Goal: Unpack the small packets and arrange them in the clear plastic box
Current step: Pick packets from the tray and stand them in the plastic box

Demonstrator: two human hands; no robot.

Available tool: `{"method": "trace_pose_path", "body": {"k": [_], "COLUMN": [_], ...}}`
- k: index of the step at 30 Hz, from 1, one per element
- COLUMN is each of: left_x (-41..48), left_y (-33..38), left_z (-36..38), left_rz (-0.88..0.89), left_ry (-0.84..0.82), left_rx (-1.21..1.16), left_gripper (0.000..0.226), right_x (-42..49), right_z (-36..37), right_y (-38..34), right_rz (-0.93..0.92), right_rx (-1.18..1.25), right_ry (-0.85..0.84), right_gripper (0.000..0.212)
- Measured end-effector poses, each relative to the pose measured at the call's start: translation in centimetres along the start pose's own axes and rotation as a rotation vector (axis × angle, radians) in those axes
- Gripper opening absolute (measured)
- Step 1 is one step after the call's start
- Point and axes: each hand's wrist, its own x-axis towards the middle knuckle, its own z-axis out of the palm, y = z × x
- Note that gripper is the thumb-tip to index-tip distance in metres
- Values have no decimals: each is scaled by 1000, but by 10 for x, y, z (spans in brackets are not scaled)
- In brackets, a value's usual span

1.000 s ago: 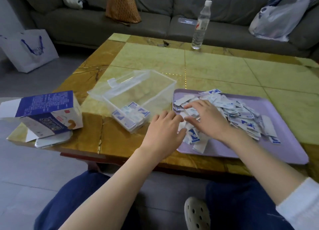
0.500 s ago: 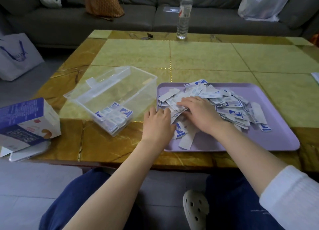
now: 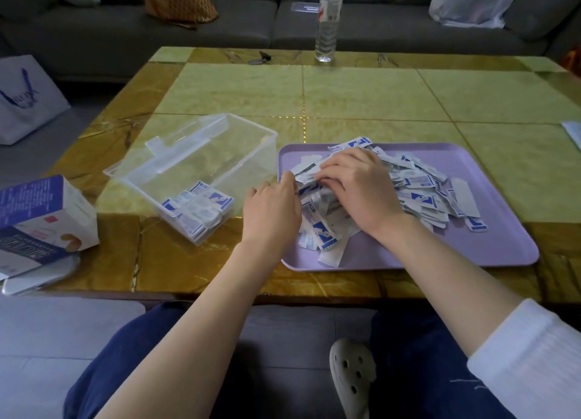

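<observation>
A heap of small white-and-blue packets (image 3: 421,195) lies on a lilac tray (image 3: 503,255) at the table's front right. Both my hands are on the heap's left side. My left hand (image 3: 272,211) curls its fingertips into the packets at the tray's left edge. Facing it, my right hand (image 3: 358,189) has its fingers bent over a bunch of packets. The clear plastic box (image 3: 201,163) stands open just left of the tray, and a short row of packets (image 3: 201,211) is stacked in its near corner.
An opened blue-and-white carton (image 3: 41,217) lies at the table's left front corner on a flat white object (image 3: 37,280). A water bottle (image 3: 327,25) and keys (image 3: 259,58) sit at the far edge. A sofa is behind, and a paper bag (image 3: 25,97) stands on the floor at left.
Both hands have gone from lying flat on the heap to curling their fingers, drawing a bunch of packets together between them. The camera has tilted down and moved slightly.
</observation>
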Motion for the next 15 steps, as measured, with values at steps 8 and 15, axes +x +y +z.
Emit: {"method": "trace_pose_path", "body": {"k": [8, 15], "left_x": [-4, -10], "left_y": [4, 7], "left_z": [-3, -8], "left_rz": [50, 62], "left_ry": [-34, 23], "left_rx": [-175, -286], "left_gripper": [12, 11], "right_x": [-9, -15], "right_z": [-1, -11], "right_y": [3, -6], "right_rz": [39, 20], "right_rx": [31, 49], "right_ry": [-104, -77], "right_gripper": [14, 10]}}
